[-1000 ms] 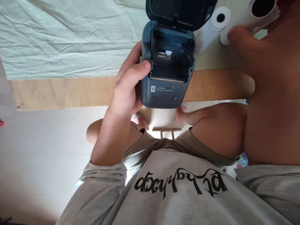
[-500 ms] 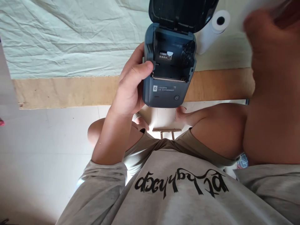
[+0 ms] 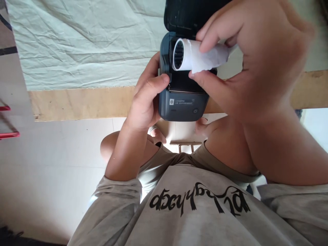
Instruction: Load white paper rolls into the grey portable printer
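Note:
A small dark blue label printer [image 3: 182,104] with its lid [image 3: 184,15] flipped open sits in my left hand [image 3: 145,100], whose fingers wrap its left side at the table's edge. My right hand [image 3: 246,58] pinches a white paper roll [image 3: 197,56] between thumb and fingers. The roll lies sideways just above the printer's open compartment, its hollow end facing left. Most of the compartment is hidden behind the roll and my right hand.
A wooden table edge [image 3: 82,102] runs across the view, covered farther back by a wrinkled pale green cloth [image 3: 84,41]. Below are a white tiled floor [image 3: 51,164], my knees and my grey printed shirt [image 3: 200,208]. Red bars [image 3: 7,135] show at far left.
My right hand lifted a paper roll from the table at the upper right and brought it left, over the open printer. The left hand still grips the printer.

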`<state>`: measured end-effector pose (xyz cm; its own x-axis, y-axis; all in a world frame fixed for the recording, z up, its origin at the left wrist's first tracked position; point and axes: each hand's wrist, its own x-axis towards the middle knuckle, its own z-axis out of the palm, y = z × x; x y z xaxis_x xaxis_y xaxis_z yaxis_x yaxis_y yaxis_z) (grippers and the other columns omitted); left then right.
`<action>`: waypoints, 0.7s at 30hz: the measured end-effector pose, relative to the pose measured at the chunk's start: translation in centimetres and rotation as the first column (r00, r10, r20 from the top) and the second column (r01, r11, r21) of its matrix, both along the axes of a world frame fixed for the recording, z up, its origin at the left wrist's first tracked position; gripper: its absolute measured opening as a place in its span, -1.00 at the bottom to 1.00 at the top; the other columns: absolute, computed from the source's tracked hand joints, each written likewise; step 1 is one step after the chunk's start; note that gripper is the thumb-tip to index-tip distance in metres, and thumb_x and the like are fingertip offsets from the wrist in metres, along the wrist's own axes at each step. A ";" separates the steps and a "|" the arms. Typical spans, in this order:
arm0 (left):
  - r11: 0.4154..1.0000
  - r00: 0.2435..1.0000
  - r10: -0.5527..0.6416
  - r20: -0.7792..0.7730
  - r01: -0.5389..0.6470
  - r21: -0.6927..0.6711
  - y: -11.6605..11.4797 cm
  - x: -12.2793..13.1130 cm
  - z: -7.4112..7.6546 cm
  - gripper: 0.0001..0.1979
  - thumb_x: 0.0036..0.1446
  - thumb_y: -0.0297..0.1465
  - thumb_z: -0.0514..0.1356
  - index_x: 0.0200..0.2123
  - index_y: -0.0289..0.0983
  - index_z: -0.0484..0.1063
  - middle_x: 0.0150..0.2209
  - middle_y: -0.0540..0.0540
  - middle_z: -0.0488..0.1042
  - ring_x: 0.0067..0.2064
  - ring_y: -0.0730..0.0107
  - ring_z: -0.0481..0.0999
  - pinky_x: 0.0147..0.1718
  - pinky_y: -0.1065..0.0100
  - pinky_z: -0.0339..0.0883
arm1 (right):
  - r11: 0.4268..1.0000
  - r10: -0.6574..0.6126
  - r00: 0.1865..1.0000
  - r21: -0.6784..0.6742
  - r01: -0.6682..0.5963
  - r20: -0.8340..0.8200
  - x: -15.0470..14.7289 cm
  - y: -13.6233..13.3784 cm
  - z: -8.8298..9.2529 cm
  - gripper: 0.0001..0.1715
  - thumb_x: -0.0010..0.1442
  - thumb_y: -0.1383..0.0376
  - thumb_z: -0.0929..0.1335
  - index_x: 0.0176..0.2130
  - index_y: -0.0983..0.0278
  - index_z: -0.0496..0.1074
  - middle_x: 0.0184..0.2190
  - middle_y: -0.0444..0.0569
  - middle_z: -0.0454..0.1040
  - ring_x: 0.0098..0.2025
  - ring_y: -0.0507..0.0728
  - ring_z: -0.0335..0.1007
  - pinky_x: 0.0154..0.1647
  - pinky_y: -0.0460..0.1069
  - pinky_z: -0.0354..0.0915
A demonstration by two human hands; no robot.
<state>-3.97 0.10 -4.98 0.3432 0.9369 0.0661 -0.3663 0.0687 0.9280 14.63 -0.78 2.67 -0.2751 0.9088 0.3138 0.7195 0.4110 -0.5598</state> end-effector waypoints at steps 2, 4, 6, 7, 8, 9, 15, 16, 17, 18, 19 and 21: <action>1.000 1.000 0.010 -0.002 -0.010 -0.010 0.0 0.1 0.0 -0.53 0.07 0.05 0.07 -0.05 -0.06 0.41 -0.27 -0.09 0.51 0.04 -0.03 0.55 -0.28 0.20 0.54 | 0.985 0.068 0.992 0.148 -0.083 0.103 0.3 0.0 -0.3 -0.74 0.15 0.22 0.34 -0.16 0.28 0.43 -0.09 -0.09 0.44 -0.02 0.03 0.38 -0.02 -0.03 0.31; 0.999 0.999 0.029 -0.025 -0.029 -0.021 -0.2 0.3 0.3 -0.57 0.07 0.03 0.09 -0.09 -0.07 0.42 -0.29 -0.07 0.50 0.04 -0.03 0.55 -0.35 0.23 0.53 | 0.974 0.096 0.985 0.190 -0.123 0.146 0.3 0.1 -0.6 -0.79 0.18 0.23 0.32 -0.19 0.25 0.45 -0.12 -0.12 0.45 -0.09 -0.02 0.40 -0.10 -0.06 0.31; 0.998 0.997 0.060 -0.043 -0.061 -0.032 -0.5 0.5 0.8 -0.60 0.06 0.02 0.10 -0.18 -0.10 0.43 -0.32 -0.07 0.49 0.06 -0.05 0.54 -0.32 0.23 0.53 | 0.984 0.084 0.987 0.146 -0.104 0.139 0.1 0.2 -0.6 -0.81 0.20 0.23 0.30 -0.24 0.22 0.48 -0.15 -0.14 0.48 -0.13 -0.06 0.41 -0.17 -0.07 0.31; 0.996 0.996 0.076 -0.049 -0.078 -0.039 -0.5 0.6 1.0 -0.60 0.05 0.03 0.11 -0.22 -0.12 0.44 -0.33 -0.08 0.49 0.07 -0.06 0.53 -0.28 0.21 0.54 | 0.987 0.073 0.987 0.129 -0.092 0.142 -0.1 0.2 -0.5 -0.80 0.22 0.22 0.29 -0.26 0.20 0.50 -0.17 -0.15 0.49 -0.14 -0.06 0.42 -0.18 -0.06 0.31; 0.994 0.994 0.097 -0.054 -0.100 -0.047 -0.6 0.6 1.3 -0.60 0.05 0.03 0.12 -0.24 -0.13 0.44 -0.34 -0.09 0.49 0.09 -0.07 0.52 -0.22 0.19 0.55 | 0.989 0.058 0.988 0.124 -0.076 0.143 -0.3 0.2 -0.4 -0.77 0.23 0.21 0.28 -0.28 0.18 0.52 -0.18 -0.16 0.50 -0.16 -0.06 0.42 -0.18 -0.05 0.32; 0.992 0.992 0.111 -0.061 -0.114 -0.051 -0.6 0.7 1.5 -0.60 0.04 0.03 0.13 -0.24 -0.14 0.44 -0.34 -0.09 0.50 0.10 -0.08 0.52 -0.18 0.17 0.55 | 0.989 0.047 0.989 0.129 -0.066 0.141 -0.4 0.1 -0.3 -0.74 0.23 0.19 0.26 -0.30 0.17 0.53 -0.20 -0.17 0.51 -0.17 -0.05 0.42 -0.16 -0.04 0.33; 0.992 0.978 0.048 -0.201 -0.024 0.123 -1.4 0.3 3.2 -0.49 0.21 0.01 -0.04 -0.07 -0.17 0.49 -0.14 -0.03 0.56 0.13 0.00 0.51 -0.10 0.16 0.51 | 0.956 0.152 0.981 0.236 -0.177 0.117 -0.4 -1.2 -1.0 -0.73 0.22 0.17 0.25 -0.35 0.09 0.53 -0.24 -0.25 0.50 -0.17 -0.04 0.38 -0.13 -0.02 0.33; 0.987 0.970 0.046 -0.239 -0.007 0.163 -1.6 0.2 3.4 -0.50 0.24 -0.05 -0.08 0.04 -0.16 0.43 -0.06 0.02 0.53 0.15 0.04 0.49 -0.08 0.16 0.48 | 0.946 0.170 0.978 0.259 -0.196 0.120 -0.4 -1.4 -1.2 -0.77 0.20 0.18 0.28 -0.35 0.08 0.53 -0.23 -0.26 0.50 -0.17 -0.03 0.38 -0.15 -0.01 0.32; 0.986 0.960 0.035 -0.278 0.013 0.169 -1.6 0.2 3.3 -0.52 0.25 -0.15 -0.08 0.15 -0.12 0.34 0.02 0.06 0.48 0.17 0.09 0.47 -0.04 0.16 0.43 | 0.938 0.185 0.975 0.273 -0.212 0.123 -0.3 -1.5 -1.3 -0.80 0.18 0.17 0.30 -0.36 0.07 0.52 -0.23 -0.27 0.51 -0.17 -0.02 0.39 -0.16 0.00 0.32; 0.983 0.965 0.044 -0.260 0.005 0.184 -1.6 0.2 3.1 -0.52 0.22 -0.21 0.00 0.20 -0.06 0.27 0.07 0.10 0.45 0.17 0.15 0.48 -0.03 0.19 0.42 | 0.936 0.201 0.973 0.271 -0.226 0.115 -0.2 -1.6 -1.4 -0.81 0.16 0.14 0.32 -0.37 0.07 0.52 -0.24 -0.27 0.51 -0.17 -0.02 0.39 -0.15 0.01 0.32; 0.991 0.971 0.015 -0.240 0.018 0.134 -1.5 0.2 2.7 -0.48 0.17 -0.28 0.12 0.21 0.02 0.23 0.12 0.14 0.41 0.17 0.22 0.49 0.03 0.23 0.41 | 0.941 0.216 0.972 0.247 -0.232 0.090 -0.1 -1.5 -1.3 -0.80 0.15 0.11 0.32 -0.38 0.08 0.53 -0.24 -0.27 0.51 -0.17 -0.03 0.39 -0.12 0.01 0.33; 0.985 0.998 -0.009 -0.063 0.020 0.171 -1.0 0.2 1.5 -0.48 0.06 -0.23 0.26 0.12 0.08 0.29 0.11 0.15 0.44 0.03 0.28 0.59 -0.08 0.32 0.50 | 0.979 0.175 0.984 0.109 -0.170 -0.040 0.2 -1.2 -1.1 -0.72 0.15 0.04 0.31 -0.41 0.11 0.52 -0.27 -0.28 0.50 -0.17 -0.08 0.39 -0.02 0.00 0.34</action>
<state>-3.73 -0.87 -3.52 0.3649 0.9086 0.2033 -0.3081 -0.0882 0.9472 14.86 -1.95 1.56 -0.4071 0.8103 0.4216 0.6054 0.5850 -0.5397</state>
